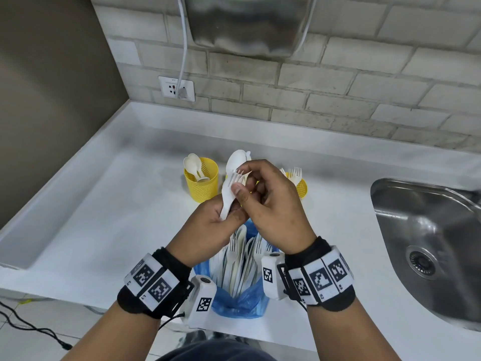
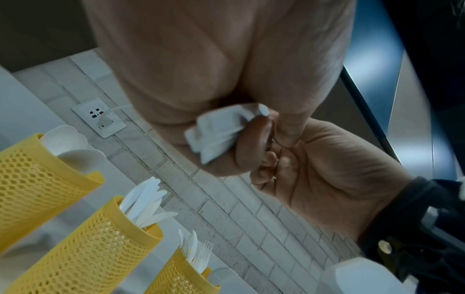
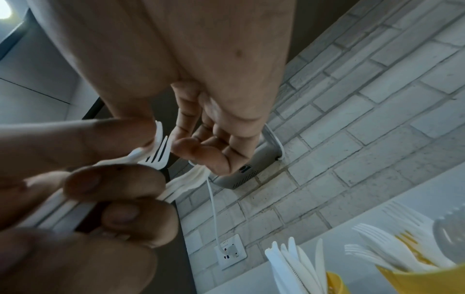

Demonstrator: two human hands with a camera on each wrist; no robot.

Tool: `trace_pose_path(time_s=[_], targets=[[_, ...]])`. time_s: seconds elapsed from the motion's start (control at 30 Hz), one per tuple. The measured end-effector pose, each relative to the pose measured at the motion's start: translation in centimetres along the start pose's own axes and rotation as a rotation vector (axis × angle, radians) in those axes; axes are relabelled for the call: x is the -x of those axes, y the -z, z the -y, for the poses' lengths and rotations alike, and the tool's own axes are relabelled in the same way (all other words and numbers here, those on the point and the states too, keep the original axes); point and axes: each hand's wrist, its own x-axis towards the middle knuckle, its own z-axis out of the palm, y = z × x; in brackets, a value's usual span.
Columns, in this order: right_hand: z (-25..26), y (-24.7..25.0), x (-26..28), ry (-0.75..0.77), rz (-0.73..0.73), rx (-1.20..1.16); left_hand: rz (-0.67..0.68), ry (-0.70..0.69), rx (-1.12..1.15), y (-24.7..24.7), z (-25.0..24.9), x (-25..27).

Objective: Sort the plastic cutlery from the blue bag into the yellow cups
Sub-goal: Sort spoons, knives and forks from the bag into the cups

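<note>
My left hand (image 1: 229, 212) grips a small bundle of white plastic cutlery (image 1: 230, 196) above the blue bag (image 1: 234, 303); a spoon bowl (image 1: 235, 158) sticks up from it. My right hand (image 1: 242, 181) pinches a white fork (image 1: 238, 178) in that bundle between thumb and forefinger. The bag stands open between my wrists, with several white pieces inside. One yellow mesh cup (image 1: 201, 183) holds spoons, and another (image 1: 301, 188) holds forks. The hands hide the middle cup (image 2: 100, 248), which the left wrist view shows with knives. The fork tines (image 3: 157, 154) show in the right wrist view.
A steel sink (image 1: 429, 243) is set into the white counter (image 1: 117, 217) on the right. A wall socket (image 1: 177, 87) with a cable sits on the brick wall behind the cups. A metal appliance (image 1: 247, 22) hangs above. The counter's front edge runs below my wrists.
</note>
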Motion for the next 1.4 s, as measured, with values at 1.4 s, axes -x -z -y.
trace_pose_path(time_s=[1.4], targets=[[0.2, -0.8, -0.3, -0.308, -0.111, -0.634, -0.066, -0.222, -0.207, 1.4, 1.9, -0.2]])
